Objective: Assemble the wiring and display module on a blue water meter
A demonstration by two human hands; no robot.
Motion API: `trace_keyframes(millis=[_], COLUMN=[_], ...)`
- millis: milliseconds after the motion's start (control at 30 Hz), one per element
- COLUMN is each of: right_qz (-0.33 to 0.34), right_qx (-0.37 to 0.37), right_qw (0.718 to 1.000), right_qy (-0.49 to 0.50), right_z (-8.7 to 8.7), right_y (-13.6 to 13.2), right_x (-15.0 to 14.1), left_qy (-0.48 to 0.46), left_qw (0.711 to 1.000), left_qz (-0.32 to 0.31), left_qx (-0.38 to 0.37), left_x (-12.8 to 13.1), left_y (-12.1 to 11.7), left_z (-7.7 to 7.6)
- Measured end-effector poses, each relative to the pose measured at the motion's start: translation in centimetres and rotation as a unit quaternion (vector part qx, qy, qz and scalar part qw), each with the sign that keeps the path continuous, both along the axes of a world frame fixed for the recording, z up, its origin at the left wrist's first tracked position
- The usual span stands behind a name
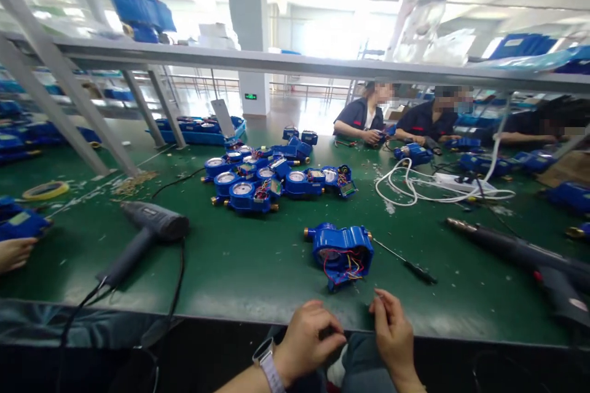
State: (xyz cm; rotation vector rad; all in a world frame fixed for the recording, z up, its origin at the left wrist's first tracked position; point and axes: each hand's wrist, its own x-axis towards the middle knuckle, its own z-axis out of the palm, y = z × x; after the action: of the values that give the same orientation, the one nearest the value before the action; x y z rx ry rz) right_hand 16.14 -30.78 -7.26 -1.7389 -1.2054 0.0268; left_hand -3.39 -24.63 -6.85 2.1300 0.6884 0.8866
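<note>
Green workbench [249, 276] bears grouped meters [243, 199] farther back. Single blue meter [341, 237] lies nearer, wired opening [348, 264] turned frontward, presumably for access. Left hand [310, 339] curls, cannot tell if fingertips touch; right hand [391, 333] brings thumb and forefinger together.

Head-worn view faces forward; looks down over the bench [258, 270].

Rightmost heat gun [530, 258], partly beyond frame

No text is legible. Green sign [250, 96] on the pillar [246, 18], 11 o'clock from view centre: characters too small to read. Dial face [328, 254] on the nearest blue meter [345, 238], 5 o'clock: markings blurred.
</note>
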Motion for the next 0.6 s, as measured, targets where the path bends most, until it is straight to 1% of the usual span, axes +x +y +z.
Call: trace_keyframes(millis=[67, 100, 167, 300, 467, 567, 600], right_qz=[-0.022, -0.031, -0.047, -0.08, -0.077, -0.06, -0.054], right_qx=[-0.004, -0.007, -0.014, -0.014, 0.007, 0.034, 0.044], right_qw=[1.0, 0.999, 0.998, 0.991, 0.982, 0.977, 0.975], right_qy=[-0.018, -0.028, -0.05, -0.104, -0.171, -0.204, -0.212], right_z=[-0.2, -0.4, -0.8, -1.7, -2.0, -2.1, -2.2], right_y=[0.1, 0.1, 0.3, 0.6, 0.8, 0.7, 0.7], right_x=[-0.2, -0.2, -0.2, -0.3, -0.8, -0.8, -0.8], left_qy=[0.002, 0.009, 0.022, 0.025, -0.019, -0.026, -0.027], left_qw=[1.0, 0.999, 0.998, 0.994, 0.987, 0.986, 0.988], left_qz=[-0.013, -0.028, -0.062, -0.107, -0.16, -0.164, -0.154], left_qx=[-0.023, -0.021, -0.001, 0.021, 0.012, -0.007, -0.011], left_x=[-0.3, -0.3, -0.3, 0.2, 1.1, 1.4, 1.3], left_y=[0.0, 0.1, 0.2, 0.8, 1.7, 2.1, 2.2], left_z=[-0.7, -1.2, -2.1, -3.9, -5.7, -6.8, -7.0])
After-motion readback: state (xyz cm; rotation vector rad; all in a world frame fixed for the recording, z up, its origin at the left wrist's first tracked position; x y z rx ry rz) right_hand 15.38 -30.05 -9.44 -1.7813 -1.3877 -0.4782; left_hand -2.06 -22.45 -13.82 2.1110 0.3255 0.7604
